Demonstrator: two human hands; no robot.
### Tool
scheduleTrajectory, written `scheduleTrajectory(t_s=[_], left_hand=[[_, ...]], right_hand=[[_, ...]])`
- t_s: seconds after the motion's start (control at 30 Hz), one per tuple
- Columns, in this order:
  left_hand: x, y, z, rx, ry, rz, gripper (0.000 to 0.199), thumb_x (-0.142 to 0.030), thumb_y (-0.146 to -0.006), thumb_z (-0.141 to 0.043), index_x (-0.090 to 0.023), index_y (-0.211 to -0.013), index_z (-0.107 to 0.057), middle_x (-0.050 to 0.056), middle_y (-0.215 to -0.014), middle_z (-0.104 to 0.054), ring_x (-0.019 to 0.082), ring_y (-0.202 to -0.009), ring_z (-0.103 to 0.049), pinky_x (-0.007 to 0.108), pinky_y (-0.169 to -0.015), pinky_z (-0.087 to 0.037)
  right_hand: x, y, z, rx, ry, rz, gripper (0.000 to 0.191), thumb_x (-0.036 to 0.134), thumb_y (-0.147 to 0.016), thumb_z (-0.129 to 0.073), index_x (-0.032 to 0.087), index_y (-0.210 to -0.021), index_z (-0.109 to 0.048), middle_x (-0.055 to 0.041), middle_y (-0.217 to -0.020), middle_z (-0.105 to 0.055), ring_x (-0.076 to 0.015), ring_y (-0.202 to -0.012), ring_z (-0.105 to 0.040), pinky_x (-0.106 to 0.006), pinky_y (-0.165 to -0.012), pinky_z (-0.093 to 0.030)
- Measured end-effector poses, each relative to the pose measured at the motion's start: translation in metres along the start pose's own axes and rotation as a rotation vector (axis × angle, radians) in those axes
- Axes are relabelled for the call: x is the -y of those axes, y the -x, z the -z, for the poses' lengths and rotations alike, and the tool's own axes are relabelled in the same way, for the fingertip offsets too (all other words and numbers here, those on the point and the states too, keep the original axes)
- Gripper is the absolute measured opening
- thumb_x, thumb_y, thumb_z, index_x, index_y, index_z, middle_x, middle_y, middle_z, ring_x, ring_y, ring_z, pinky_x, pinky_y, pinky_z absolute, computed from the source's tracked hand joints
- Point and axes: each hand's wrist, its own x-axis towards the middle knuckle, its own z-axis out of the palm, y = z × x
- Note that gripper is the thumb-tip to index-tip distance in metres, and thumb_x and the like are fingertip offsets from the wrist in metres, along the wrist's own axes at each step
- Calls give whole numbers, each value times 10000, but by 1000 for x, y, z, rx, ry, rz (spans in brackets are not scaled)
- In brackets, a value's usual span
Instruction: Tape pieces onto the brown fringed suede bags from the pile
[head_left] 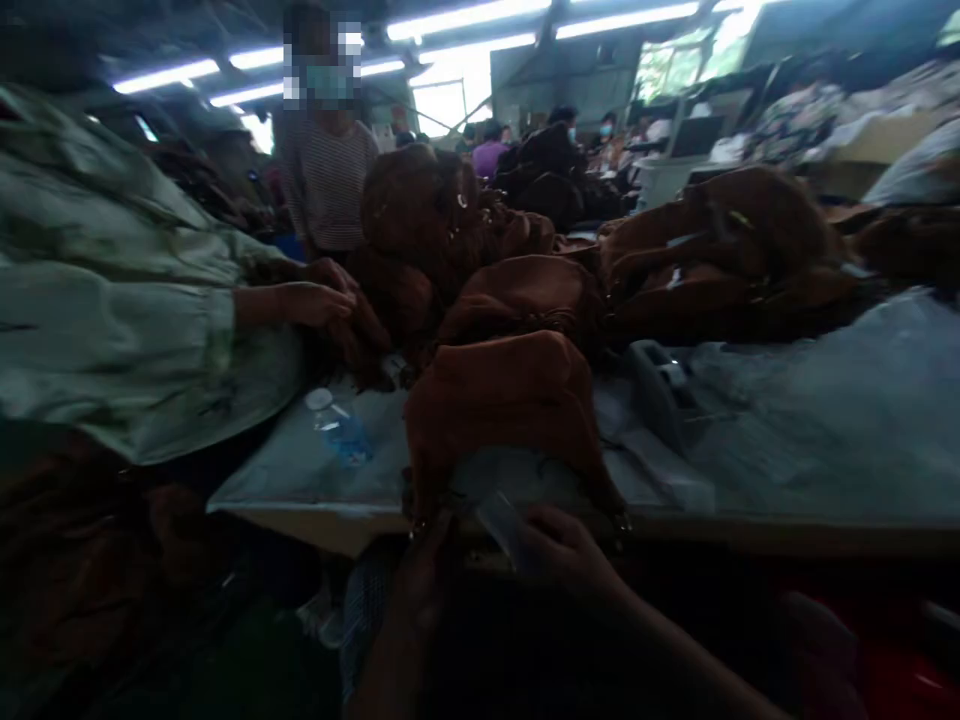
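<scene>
A brown bag (502, 400) lies on the pale table in front of me, its two narrow ends with metal fittings pointing toward me. My left hand (427, 570) is at the bag's near left end, and its dim fingers appear closed on that end. My right hand (566, 545) pinches a pale, see-through flat piece (504, 525), held tilted in front of the table edge between the bag's ends. What exactly this piece is I cannot make out. Shadow hides part of both hands.
More brown bags (525, 285) are heaped behind, with another pile (720, 240) at right. A clear bottle (341, 430) stands left on the table (300, 490). A grey tape dispenser (664, 385) and plastic sheeting (825, 390) lie right. A co-worker's hands (322, 295) handle brown material at left.
</scene>
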Motion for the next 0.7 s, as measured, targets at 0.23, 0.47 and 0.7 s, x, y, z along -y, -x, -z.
scheduleTrajectory(t_s=[0.23, 0.47, 0.7], left_hand=[[6, 8, 4, 122, -46, -104, 481, -327, -603, -742, -161, -1031, -602, 80, -980, -659, 216, -909, -614, 316, -776, -491], [9, 0, 10, 2, -297, -189, 548, -309, -558, -751, -146, -1056, -594, 97, -962, -666, 244, -922, -610, 347, -802, -468], [10, 8, 9, 115, -221, -162, 597, -301, -559, -751, -160, -1104, -552, 104, -995, -655, 242, -924, -606, 346, -785, -478]], right_hand=[[-35, -28, -36, 9, 66, -22, 399, 545, -680, -571, 149, -724, -580, -42, -697, -570, -148, -644, -506, -256, -579, -397], [-20, -42, -38, 149, 130, 44, 316, 438, -739, -547, 169, -868, -649, -56, -850, -655, -187, -782, -579, -264, -647, -439], [-34, -54, -39, 36, 174, -42, 202, 342, -631, -622, 146, -677, -621, -14, -627, -596, -120, -574, -512, -220, -527, -377]])
